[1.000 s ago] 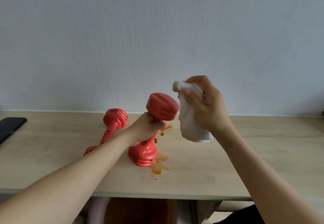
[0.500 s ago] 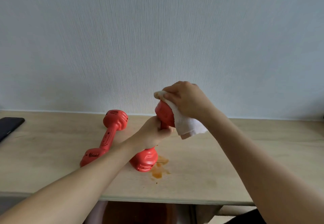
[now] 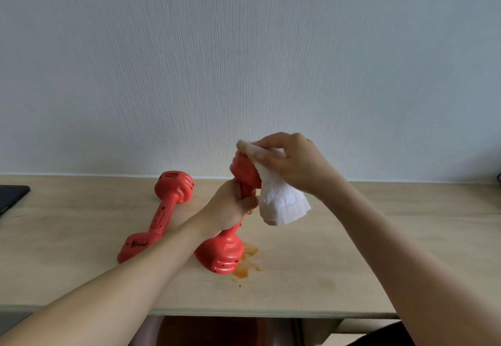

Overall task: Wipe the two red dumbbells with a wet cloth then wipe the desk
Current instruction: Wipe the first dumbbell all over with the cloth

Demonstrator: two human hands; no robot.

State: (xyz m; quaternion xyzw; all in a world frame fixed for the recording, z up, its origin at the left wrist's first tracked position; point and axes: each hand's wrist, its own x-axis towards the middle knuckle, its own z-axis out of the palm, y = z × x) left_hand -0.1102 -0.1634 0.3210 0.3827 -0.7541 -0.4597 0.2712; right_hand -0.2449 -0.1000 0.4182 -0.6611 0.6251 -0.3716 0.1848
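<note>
My left hand grips the handle of a red dumbbell that stands tilted on its lower head on the wooden desk. My right hand holds a white cloth pressed over the dumbbell's upper head, with the cloth's loose end hanging down to the right. An orange stain lies on the desk beside the lower head. The second red dumbbell lies flat on the desk to the left, untouched.
A dark flat device lies at the desk's left edge. The wall rises straight behind the desk. The desk's front edge runs close below my forearms, with something reddish-brown under it.
My right hand brought the cloth down from beside the dumbbell onto its upper head and now covers it. The left hand keeps its grip on the handle.
</note>
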